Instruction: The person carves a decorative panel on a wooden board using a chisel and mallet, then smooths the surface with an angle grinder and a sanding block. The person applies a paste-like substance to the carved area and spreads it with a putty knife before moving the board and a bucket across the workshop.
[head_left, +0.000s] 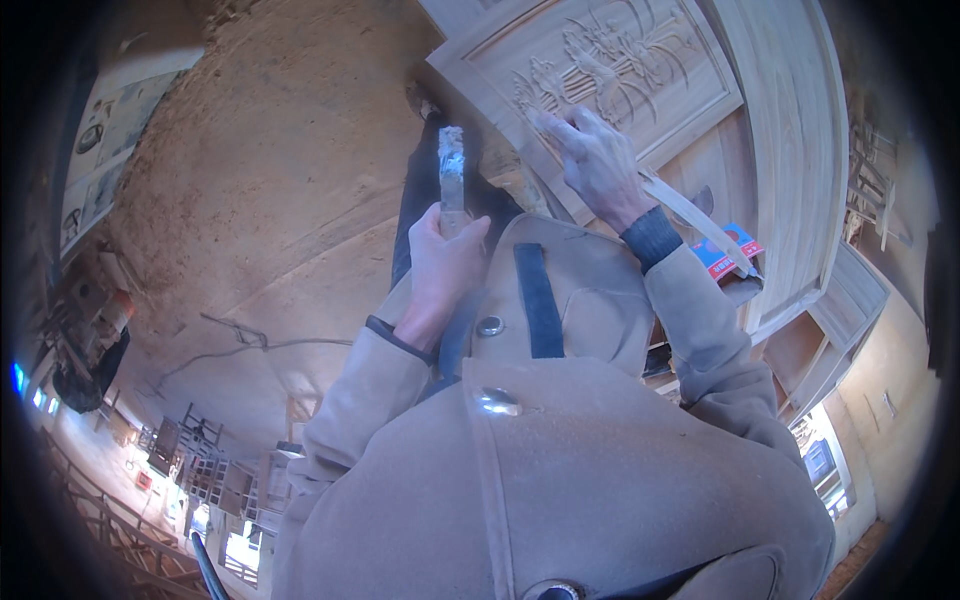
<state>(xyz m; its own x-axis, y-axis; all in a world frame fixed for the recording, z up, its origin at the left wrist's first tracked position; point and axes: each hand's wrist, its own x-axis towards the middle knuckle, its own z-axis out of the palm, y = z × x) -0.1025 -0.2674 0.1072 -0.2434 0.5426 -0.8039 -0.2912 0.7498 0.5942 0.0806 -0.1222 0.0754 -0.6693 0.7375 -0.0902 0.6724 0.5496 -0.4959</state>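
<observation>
My left hand (445, 255) is closed around a flat, narrow blade (452, 170) that points away from me. Pale paste is smeared over its far end. To the right, a wooden panel (690, 110) carries a raised plant-like carving (600, 65) inside a moulded border. My right hand (600, 165) reaches over the panel's near left edge, its fingers bent and drawn together at the lower end of the carving. Whatever may lie between those fingertips is too small to make out.
A pale wooden strip (695, 215) slants past my right wrist, beside a red and blue package (728, 250). Curved wooden boards (795, 150) rise at the right. A thin cord (260, 347) crosses the dusty floor (290, 150). Stacked wooden furniture (205, 470) stands at lower left.
</observation>
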